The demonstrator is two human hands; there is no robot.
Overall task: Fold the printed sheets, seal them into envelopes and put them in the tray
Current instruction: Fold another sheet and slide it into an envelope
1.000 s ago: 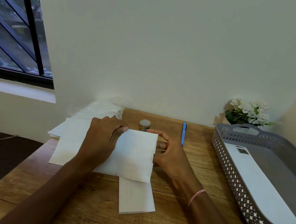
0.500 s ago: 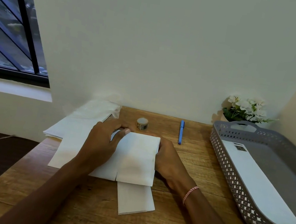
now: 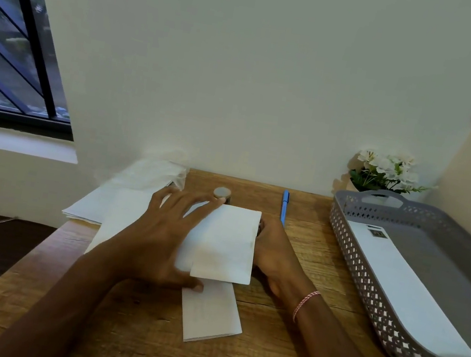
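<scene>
A white sheet (image 3: 225, 243), partly folded, lies mid-table. My left hand (image 3: 166, 238) lies flat on its left part, fingers spread. My right hand (image 3: 273, 252) holds the sheet's right edge, its fingers tucked under the paper. A smaller folded sheet (image 3: 211, 313) lies just in front, partly under the first. A stack of white sheets (image 3: 100, 206) sits at the left. The grey perforated tray (image 3: 364, 294) stands at the right with a white envelope (image 3: 402, 285) inside.
A small roll of tape (image 3: 222, 193) and a blue pen (image 3: 284, 206) lie near the wall behind the sheet. A crumpled clear plastic wrapper (image 3: 154, 174) lies at the back left. White flowers (image 3: 386, 171) stand behind the tray. The table's left edge drops off.
The right flap of the sheet has been folded over to the left. My left hand has spread flat on the paper, and my right hand has closed in against the right edge.
</scene>
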